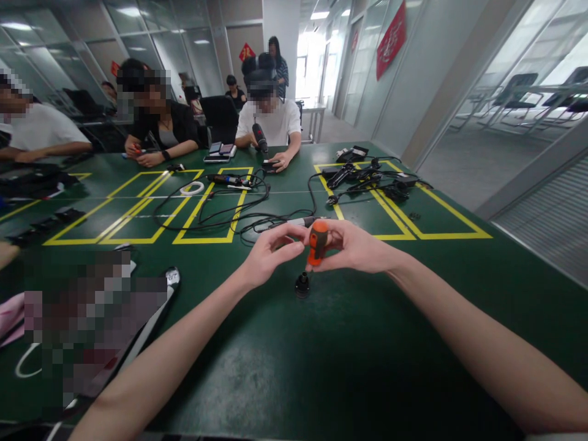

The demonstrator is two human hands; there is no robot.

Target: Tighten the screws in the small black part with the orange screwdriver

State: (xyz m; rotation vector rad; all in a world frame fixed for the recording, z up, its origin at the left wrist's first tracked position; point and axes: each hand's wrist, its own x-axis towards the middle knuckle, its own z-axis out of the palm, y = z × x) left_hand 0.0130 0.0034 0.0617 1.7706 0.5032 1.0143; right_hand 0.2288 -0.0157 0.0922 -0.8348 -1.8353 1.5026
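A short screwdriver (318,244) with an orange and dark grey handle stands nearly upright in front of me. My right hand (353,246) grips its handle from the right between thumb and fingers. From the left, my left hand (274,252) curls in, its thumb and forefinger tips meeting at the handle's side; part of the forefinger is hidden. Just below the handle, a small round black part (302,286) with a narrower top rests on the table (275,349). The screwdriver's tip is at or close to that top; whether they touch I cannot tell.
Behind my hands lie a grey tool (294,224) and black cables (215,214). More dark cables and adapters (362,177) sit back right. A grey bag (138,324) lies left. Across the table a person (269,122) holds a power drill (260,138); others sit further left.
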